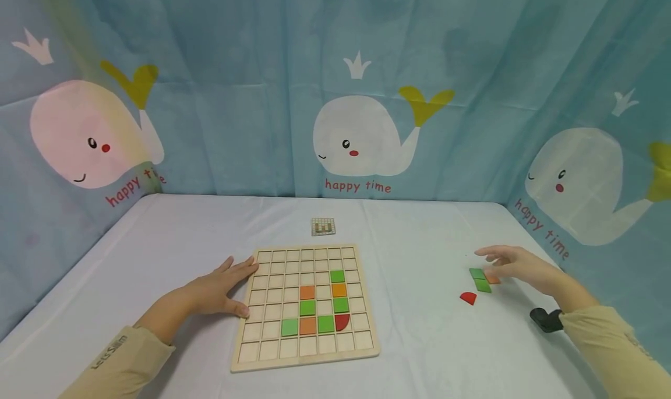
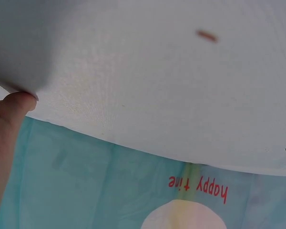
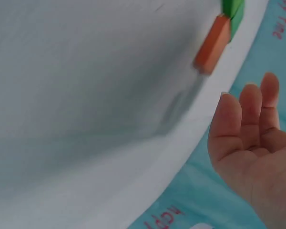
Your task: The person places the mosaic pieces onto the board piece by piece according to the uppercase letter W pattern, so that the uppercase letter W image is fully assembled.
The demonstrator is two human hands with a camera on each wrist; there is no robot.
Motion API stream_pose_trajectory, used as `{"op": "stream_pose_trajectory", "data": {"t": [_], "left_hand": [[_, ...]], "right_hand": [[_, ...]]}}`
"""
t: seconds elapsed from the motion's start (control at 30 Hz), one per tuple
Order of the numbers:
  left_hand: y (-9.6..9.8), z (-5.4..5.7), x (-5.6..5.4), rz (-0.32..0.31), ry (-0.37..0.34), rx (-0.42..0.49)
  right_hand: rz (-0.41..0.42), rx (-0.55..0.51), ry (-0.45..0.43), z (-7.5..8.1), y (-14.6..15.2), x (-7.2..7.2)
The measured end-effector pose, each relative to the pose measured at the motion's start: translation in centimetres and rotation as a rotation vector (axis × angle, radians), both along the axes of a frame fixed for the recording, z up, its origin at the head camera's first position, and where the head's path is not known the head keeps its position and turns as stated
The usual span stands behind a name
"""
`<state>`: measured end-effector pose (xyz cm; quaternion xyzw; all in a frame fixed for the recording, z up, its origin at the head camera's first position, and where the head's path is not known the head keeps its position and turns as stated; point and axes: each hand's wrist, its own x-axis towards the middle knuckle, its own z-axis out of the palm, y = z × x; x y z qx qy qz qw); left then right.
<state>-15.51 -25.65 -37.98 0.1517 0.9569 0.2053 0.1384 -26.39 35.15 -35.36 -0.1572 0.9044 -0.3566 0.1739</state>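
Note:
My left hand [image 1: 217,289] rests with spread fingers against the left edge of a wooden grid board [image 1: 304,362]. Several green and orange square tiles and a red quarter-circle tile [image 1: 342,322] lie in the board's cells. Over on the right, my right hand [image 1: 518,266] hovers by a small group of loose tiles, its fingers loosely bent and holding nothing. That group has two green tiles [image 1: 482,285], an orange tile [image 1: 493,279] partly under the hand, and a red quarter-circle piece [image 1: 469,297]. In the right wrist view, the orange tile stands apart from the fingertips [image 3: 225,112].
Behind the board lies a small card [image 1: 322,226] printed with a grid pattern. A black object [image 1: 546,320] sits beside the right sleeve. Blue curtains [image 1: 236,142] with whale prints hang around the white-covered table [image 1: 419,341]. The left wrist view shows a blurred reddish-brown strip [image 2: 208,36].

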Motion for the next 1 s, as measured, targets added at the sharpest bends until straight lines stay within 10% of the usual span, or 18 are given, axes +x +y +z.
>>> {"op": "stream_pose_trajectory", "data": {"t": [1.0], "left_hand": [[-0.2, -0.4, -0.1, -0.006, 0.008, 0.012]], "right_hand": [[0.076, 0.152, -0.145, -1.3, 1.6, -2.1]]}}
